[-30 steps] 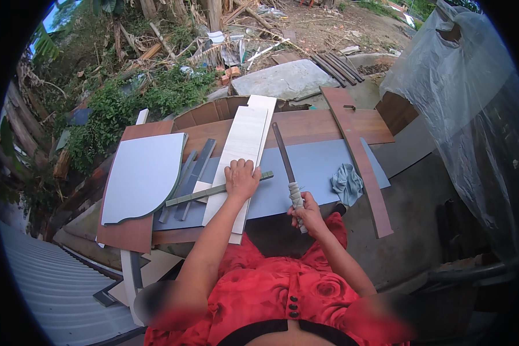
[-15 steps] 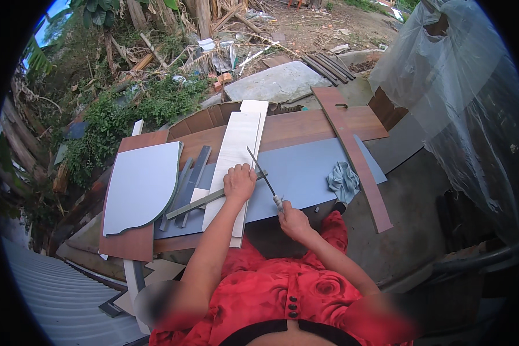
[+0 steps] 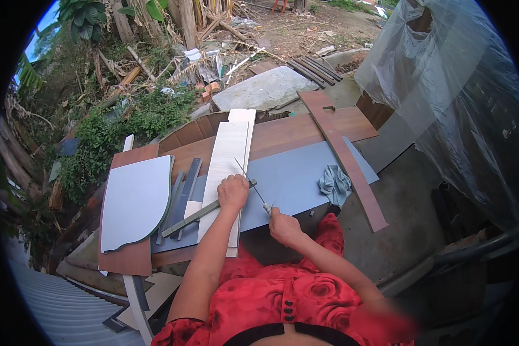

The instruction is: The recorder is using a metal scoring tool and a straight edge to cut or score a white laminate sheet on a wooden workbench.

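My left hand [image 3: 233,191] is closed over a narrow grey-green strip [image 3: 190,219], pressing it down across stacked pale boards [image 3: 228,147]. The strip lies at a slant, its far end poking out just right of the hand. In my right hand [image 3: 285,226] is a thin-bladed tool [image 3: 267,207], gripped by its whitish handle. Its slim dark blade crosses the strip's right end close to my left fingers and points forward and left. Whether the blade is toothed like a saw or rough like a file is too small to tell.
Below the boards are a blue-grey panel [image 3: 288,179] and brown panels. To the left lie a white curved-edge panel [image 3: 135,202] and dark strips [image 3: 187,190]. A crumpled cloth [image 3: 334,184] sits beside a long brown board [image 3: 346,161]. Plastic sheeting [image 3: 444,86] hangs at right.
The whole view has shifted slightly, moving the scene down and left. My right hand has pushed the tool a little forward against the strip; my left hand keeps its hold.
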The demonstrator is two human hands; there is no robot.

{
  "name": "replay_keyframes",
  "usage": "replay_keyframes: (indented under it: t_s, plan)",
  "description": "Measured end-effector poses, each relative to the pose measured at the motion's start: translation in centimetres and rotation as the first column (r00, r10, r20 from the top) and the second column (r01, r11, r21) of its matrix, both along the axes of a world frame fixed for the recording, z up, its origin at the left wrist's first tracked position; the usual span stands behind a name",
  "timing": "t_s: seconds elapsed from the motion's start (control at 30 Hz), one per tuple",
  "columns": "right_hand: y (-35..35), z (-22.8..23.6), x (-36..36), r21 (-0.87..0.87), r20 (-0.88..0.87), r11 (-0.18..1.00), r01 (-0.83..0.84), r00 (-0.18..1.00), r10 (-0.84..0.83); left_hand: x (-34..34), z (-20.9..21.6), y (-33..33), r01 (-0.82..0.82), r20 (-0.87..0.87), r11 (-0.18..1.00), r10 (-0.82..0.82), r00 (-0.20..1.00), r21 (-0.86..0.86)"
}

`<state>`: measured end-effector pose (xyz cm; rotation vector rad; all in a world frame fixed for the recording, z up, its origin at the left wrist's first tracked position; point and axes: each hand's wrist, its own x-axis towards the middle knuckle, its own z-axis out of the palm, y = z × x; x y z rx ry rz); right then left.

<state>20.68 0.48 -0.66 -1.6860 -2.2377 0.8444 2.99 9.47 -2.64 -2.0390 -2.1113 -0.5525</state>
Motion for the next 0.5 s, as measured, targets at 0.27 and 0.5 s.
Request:
replay_keyframes:
  t_s: [0.27,0.5]
  plan:
    - [-4.3,0.0,3.3,-0.001,0.0,1.0,-0.007,1.0,0.007,0.0,0.2,0.2,-0.011,0.022,0.999,0.012,1.0,-0.045]
    - [-4.0,0.2,3.3,-0.048,0.029,0.999,0.024,0.999,-0.023,-0.4,0.5,-0.1,0.011,0.043,0.998,-0.008,0.999,-0.056]
